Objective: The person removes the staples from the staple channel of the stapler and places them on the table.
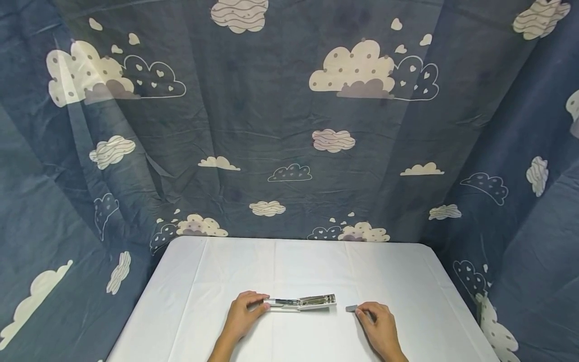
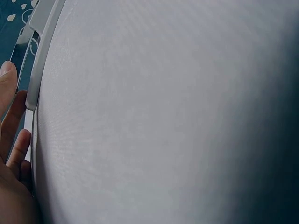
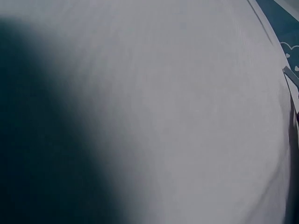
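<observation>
In the head view a white stapler (image 1: 299,303) lies lengthwise on the table with its top folded open, showing the metal inside. My left hand (image 1: 244,314) grips its left end between thumb and fingers. The left wrist view shows the stapler's pale base (image 2: 43,60) at the left edge, beside the left hand (image 2: 14,140). To the right of the stapler, my right hand (image 1: 380,324) pinches a short grey strip of staples (image 1: 351,308). A gap separates the strip from the stapler. The right wrist view catches the strip (image 3: 290,75) at its edge, with most of that hand out of frame.
A white cloth-covered table (image 1: 217,271) with fold lines spreads beneath both hands. Dark blue curtains (image 1: 253,115) printed with clouds hang behind it and along both sides.
</observation>
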The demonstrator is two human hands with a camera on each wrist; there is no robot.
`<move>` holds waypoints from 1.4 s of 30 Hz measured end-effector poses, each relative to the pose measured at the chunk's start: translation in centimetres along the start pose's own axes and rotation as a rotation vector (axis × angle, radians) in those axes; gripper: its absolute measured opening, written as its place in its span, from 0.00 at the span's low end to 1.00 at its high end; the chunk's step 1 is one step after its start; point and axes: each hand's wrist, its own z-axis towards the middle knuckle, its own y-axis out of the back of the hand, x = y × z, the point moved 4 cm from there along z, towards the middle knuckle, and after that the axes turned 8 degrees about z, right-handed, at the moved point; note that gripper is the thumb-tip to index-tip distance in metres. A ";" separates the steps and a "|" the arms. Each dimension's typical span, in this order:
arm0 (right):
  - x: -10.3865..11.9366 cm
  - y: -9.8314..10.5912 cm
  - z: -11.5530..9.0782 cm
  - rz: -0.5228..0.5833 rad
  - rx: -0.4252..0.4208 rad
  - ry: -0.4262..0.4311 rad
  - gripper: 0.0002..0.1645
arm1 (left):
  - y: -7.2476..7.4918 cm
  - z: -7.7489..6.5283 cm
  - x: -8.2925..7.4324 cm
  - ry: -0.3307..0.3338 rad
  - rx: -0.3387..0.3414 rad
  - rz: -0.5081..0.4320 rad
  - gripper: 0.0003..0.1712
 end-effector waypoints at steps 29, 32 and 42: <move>-0.3 0.1 0.4 -0.161 0.027 -0.008 0.07 | -0.1 -0.2 0.0 -0.013 -0.009 0.007 0.16; -0.4 0.2 0.1 -0.153 0.021 -0.019 0.07 | -0.3 -0.4 0.1 -0.005 0.002 0.008 0.17; -0.2 0.0 -0.3 -0.140 -0.011 -0.034 0.11 | 0.0 -0.1 0.2 -0.013 -0.008 -0.002 0.17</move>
